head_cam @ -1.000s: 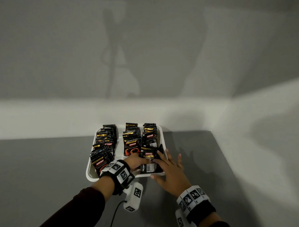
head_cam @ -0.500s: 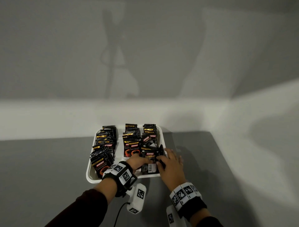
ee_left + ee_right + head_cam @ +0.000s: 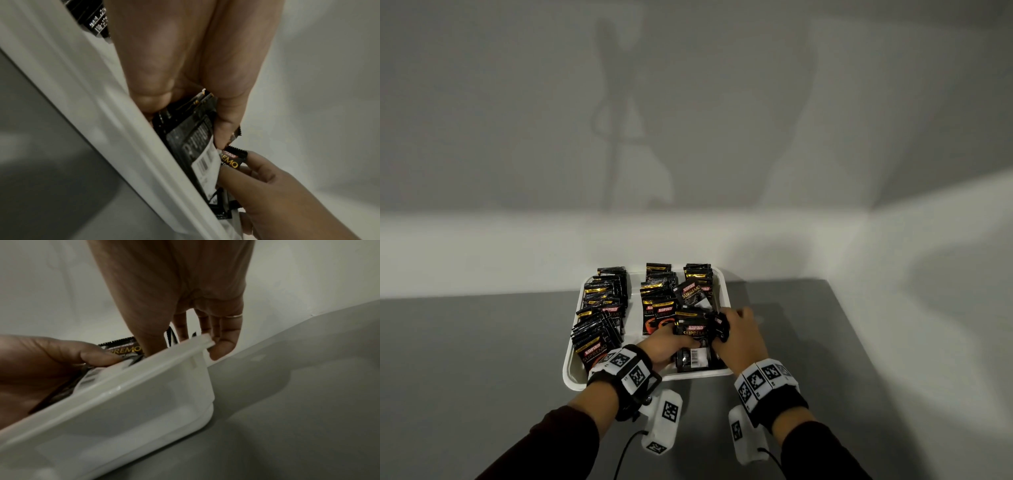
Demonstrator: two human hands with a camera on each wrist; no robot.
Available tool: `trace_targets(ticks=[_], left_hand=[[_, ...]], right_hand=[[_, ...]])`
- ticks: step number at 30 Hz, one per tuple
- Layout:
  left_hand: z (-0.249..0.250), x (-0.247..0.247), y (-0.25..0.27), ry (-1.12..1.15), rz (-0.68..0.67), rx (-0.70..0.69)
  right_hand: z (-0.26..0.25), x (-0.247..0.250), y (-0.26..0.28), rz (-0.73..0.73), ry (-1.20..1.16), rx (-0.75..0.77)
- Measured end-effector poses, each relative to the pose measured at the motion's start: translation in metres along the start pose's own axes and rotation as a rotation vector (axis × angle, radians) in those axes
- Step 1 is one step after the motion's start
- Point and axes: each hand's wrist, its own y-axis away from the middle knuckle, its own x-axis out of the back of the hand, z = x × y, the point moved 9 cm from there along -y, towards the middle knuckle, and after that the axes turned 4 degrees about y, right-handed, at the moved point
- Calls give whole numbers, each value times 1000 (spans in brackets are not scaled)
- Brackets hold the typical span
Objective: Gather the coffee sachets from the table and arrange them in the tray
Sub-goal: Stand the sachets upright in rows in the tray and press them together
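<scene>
A white tray (image 3: 571, 377) (image 3: 102, 113) (image 3: 144, 402) on the grey table holds three rows of black coffee sachets (image 3: 602, 308). At its near right corner both hands hold a small bunch of sachets (image 3: 693, 330) (image 3: 191, 134) (image 3: 127, 348) that stands against the near wall. My left hand (image 3: 667, 346) (image 3: 185, 65) pinches the bunch from the left, thumb against fingers. From the right, my right hand (image 3: 739, 332) (image 3: 185, 288) grips it, its outer fingers hanging over the tray's right rim. One sachet (image 3: 690, 291) lies tilted atop the right row.
The tray stands near the table's back edge, against a white wall (image 3: 688, 236). Bare grey table (image 3: 465, 359) stretches left of the tray, and its right edge (image 3: 866, 342) runs along a second wall. White sensor units hang under both wrists (image 3: 664, 421).
My right hand has slid forward and left from the table onto the sachets at the tray's corner. Both hands have closed on the bunch, and a sachet in the right row has tipped up.
</scene>
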Motion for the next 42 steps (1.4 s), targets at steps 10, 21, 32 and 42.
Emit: trace_targets(ticks=[10,21,32,42], left_hand=[[6,12,6,-104,-30,26],[10,15,0,-220,-87,110],[11,17,0,-250,-48,70],[3,16,4,-200,-42,58]], right_hand=[[-9,-1,-1,42,167,79],[-34,14,-41,-33,262,175],[-68,16,-82,-80,297,269],[-58,24,-80,-87,273,229]])
